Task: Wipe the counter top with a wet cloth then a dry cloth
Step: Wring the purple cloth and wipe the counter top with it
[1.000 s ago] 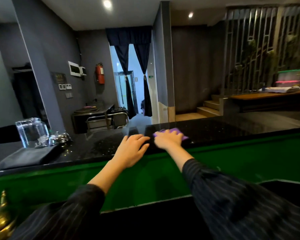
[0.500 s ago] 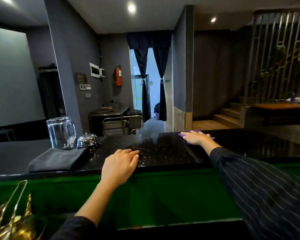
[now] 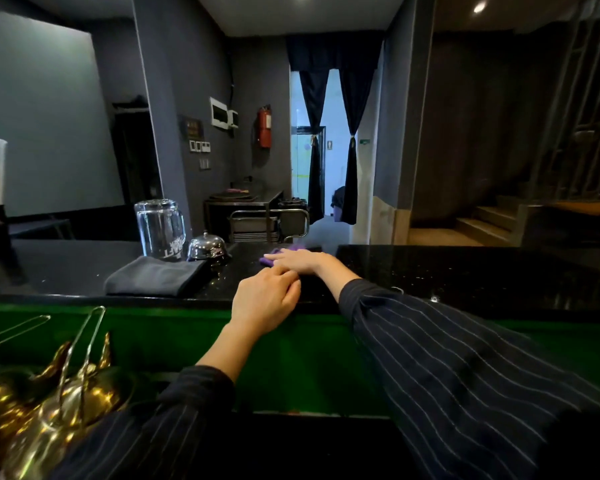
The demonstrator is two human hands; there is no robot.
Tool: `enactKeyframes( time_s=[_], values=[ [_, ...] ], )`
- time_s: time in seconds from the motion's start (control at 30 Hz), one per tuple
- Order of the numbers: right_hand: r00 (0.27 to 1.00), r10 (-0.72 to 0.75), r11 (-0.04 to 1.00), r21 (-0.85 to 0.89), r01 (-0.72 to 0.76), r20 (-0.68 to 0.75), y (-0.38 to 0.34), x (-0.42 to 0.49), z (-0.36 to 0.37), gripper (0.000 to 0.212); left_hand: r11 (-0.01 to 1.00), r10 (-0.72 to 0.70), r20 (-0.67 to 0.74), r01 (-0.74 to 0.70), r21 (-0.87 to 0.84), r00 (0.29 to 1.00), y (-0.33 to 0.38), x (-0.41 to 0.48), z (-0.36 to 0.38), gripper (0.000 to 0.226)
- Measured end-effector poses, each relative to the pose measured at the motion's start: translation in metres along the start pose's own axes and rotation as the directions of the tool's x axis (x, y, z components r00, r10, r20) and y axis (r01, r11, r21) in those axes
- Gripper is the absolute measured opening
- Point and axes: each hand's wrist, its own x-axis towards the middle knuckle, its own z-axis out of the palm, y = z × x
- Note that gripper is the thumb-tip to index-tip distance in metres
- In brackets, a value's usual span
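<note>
A black speckled counter top (image 3: 447, 271) runs across the view. My right hand (image 3: 300, 259) lies flat on a purple cloth (image 3: 270, 257) near the counter's far edge; only the cloth's left and back fringe shows. My left hand (image 3: 264, 301) rests on the counter's near edge, fingers loosely curled, holding nothing. A folded dark grey cloth (image 3: 153, 280) lies on the counter to the left of both hands.
A clear glass jug (image 3: 160, 228) and a chrome service bell (image 3: 207, 247) stand behind the grey cloth. Brass pots and tongs (image 3: 49, 393) sit at lower left below the counter. A green panel (image 3: 309, 358) faces the counter front.
My right hand has slid the purple cloth leftward along the far edge, toward the bell. The view has turned left. My left hand has stayed on the near edge.
</note>
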Motion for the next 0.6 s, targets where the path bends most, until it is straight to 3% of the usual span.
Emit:
enactKeyframes(
  time_s=[0.07, 0.13, 0.2, 0.3, 0.37, 0.47, 0.6],
  values=[
    [0.999, -0.036, 0.994, 0.105, 0.037, -0.011, 0.009, -0.024, 0.0, 0.051, 0.995, 0.053, -0.028, -0.055, -0.084, 0.998, -0.001, -0.005, -0.003, 0.033],
    [0.998, 0.004, 0.982, 0.187, 0.008, -0.061, 0.042, -0.045, -0.002, 0.047, 0.999, 0.022, -0.104, -0.026, -0.039, 0.994, -0.006, -0.023, -0.003, 0.04],
    [0.988, 0.125, 0.985, 0.132, -0.112, -0.096, 0.081, -0.064, 0.003, 0.051, 0.998, -0.059, -0.128, 0.062, 0.022, 0.99, -0.013, -0.048, 0.004, 0.051],
    [0.905, 0.401, 0.913, 0.148, -0.381, -0.145, 0.122, -0.078, 0.006, 0.079, 0.996, -0.087, -0.029, 0.087, 0.025, 0.996, -0.02, -0.066, 0.009, 0.07],
    [0.852, 0.5, 0.864, 0.16, -0.478, -0.153, 0.118, -0.084, 0.007, 0.068, 0.995, -0.103, 0.036, 0.103, 0.004, 0.994, -0.018, -0.06, 0.005, 0.075],
    [0.842, 0.524, 0.852, 0.1, -0.515, -0.131, 0.08, -0.083, 0.008, 0.059, 0.994, -0.105, 0.125, 0.105, 0.012, 0.987, -0.016, -0.055, 0.001, 0.071],
    [0.919, 0.352, 0.936, 0.063, -0.346, -0.177, 0.008, -0.055, 0.015, 0.058, 0.994, -0.112, 0.165, 0.11, 0.021, 0.98, -0.015, -0.053, -0.005, 0.078]
  ],
)
